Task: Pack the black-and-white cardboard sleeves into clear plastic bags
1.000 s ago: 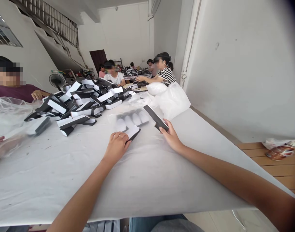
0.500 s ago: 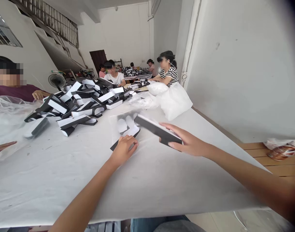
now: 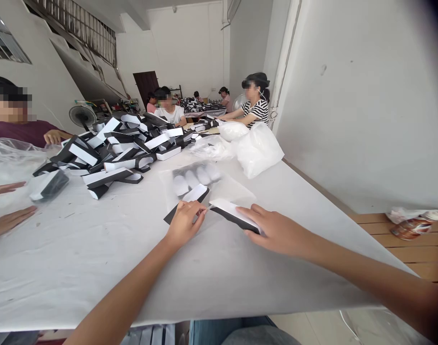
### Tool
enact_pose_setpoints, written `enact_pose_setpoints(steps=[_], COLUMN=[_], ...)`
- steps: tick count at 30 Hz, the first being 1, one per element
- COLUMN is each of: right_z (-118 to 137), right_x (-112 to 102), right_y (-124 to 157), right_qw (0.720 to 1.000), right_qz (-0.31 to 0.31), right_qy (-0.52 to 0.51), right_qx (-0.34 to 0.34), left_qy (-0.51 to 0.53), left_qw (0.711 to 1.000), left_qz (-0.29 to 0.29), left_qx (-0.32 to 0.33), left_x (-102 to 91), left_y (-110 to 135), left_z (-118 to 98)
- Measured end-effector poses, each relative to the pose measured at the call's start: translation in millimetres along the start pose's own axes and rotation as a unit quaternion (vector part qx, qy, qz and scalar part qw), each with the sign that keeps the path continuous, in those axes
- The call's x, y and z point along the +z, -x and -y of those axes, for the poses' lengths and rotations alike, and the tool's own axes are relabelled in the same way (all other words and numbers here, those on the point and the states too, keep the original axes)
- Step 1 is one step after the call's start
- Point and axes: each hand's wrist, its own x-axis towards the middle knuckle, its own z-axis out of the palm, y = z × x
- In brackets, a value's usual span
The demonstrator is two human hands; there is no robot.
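Note:
A clear plastic bag lies flat on the white-covered table in front of me, with several rolled black-and-white pieces in its far end. My left hand is closed at its near edge, pinching the film between thumb and fingers. Another black-and-white piece sits just beyond that hand, partly hidden by it; whether it is inside the bag I cannot tell. In my right hand is a long folded black-and-white strip, its white face up. The strip's far end is close to my left fingertips at the bag's edge.
A big heap of black-and-white pieces covers the table's far left. White plastic bags lie at the back right. Co-workers sit around the tables; one person's hands rest at the left beside a bagged piece. A wall runs along the right.
My right hand has lowered the strip toward me and turned its white face up, bringing its end near my left fingers. A co-worker's second hand now shows at the left.

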Motion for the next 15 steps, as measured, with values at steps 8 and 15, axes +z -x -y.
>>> enact_pose_setpoints(steps=[8, 15], right_z=[18, 14], right_x=[33, 47], right_y=[-60, -100], right_qw=[0.701, 0.609], right_qz=[0.164, 0.061], right_qy=[-0.671, -0.785], right_qx=[0.176, 0.098], left_qy=[-0.025, -0.028], left_qw=[0.997, 0.995], left_qz=[-0.008, 0.006], left_qx=[0.078, 0.093], left_x=[3.0, 4.2], left_y=[1, 3], left_z=[-2, 0])
